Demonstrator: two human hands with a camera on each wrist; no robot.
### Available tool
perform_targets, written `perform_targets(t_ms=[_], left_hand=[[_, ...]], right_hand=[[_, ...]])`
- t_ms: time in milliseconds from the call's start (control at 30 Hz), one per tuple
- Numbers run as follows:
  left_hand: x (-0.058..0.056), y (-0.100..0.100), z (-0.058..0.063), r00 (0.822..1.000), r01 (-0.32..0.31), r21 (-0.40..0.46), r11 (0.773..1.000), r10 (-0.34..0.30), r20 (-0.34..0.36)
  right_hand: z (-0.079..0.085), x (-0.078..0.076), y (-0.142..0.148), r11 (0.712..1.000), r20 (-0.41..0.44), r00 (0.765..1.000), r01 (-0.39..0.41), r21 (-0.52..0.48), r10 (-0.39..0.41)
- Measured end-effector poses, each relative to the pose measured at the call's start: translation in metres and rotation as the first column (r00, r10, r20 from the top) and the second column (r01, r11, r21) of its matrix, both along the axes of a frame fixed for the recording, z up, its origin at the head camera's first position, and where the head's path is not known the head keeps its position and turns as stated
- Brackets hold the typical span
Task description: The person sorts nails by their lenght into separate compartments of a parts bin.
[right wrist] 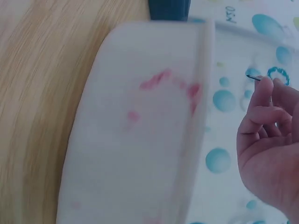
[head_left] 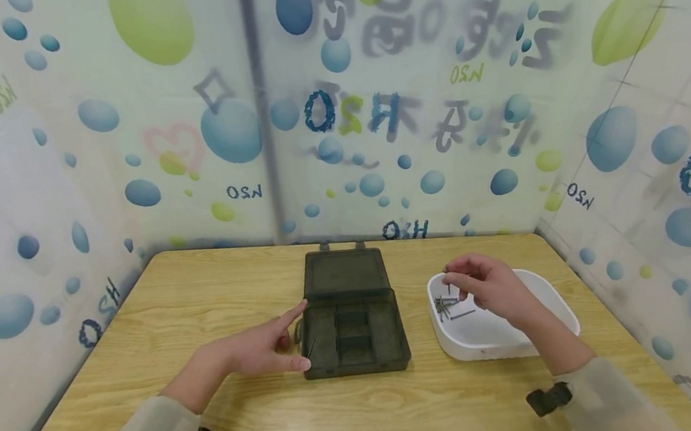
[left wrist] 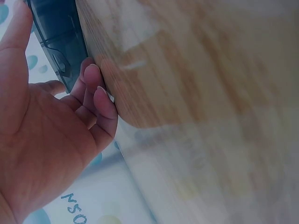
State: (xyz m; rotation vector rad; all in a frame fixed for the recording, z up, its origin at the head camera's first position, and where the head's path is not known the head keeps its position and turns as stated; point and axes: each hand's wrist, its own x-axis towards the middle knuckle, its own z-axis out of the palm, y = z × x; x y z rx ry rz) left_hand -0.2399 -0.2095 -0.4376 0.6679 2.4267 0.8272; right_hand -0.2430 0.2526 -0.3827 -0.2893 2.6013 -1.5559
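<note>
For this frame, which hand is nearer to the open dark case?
The left hand: it is right at the case's left edge. The right hand is over the white tray.

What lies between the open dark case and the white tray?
Only a bare strip of wooden tabletop lies between the dark case and the white tray; the head view shows it.

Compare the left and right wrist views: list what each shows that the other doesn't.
Only the left wrist view: the left hand, and a latch on the dark box.
Only the right wrist view: the right hand pinching a screw, and the white tray with pink smears on it.
Both: part of the dark box, the wooden tabletop and the dotted backdrop.
</note>
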Motion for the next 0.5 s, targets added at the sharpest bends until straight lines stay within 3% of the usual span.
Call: perform_targets(t_ms=[167,500], left_hand=[[0.000,0.000,0.000,1.000,0.000,0.004,1.000,0.000,-0.001],[0.000,0.000,0.000,1.000,0.003,0.020,1.000,-0.004,0.019]], right_hand=[[0.002,-0.001,-0.027,0.996,0.033,0.998,-0.060,-0.067,0.062],[-0.008,-0.005,-0.075,0.986,0.075,0.987,-0.135,-0.101,0.143]])
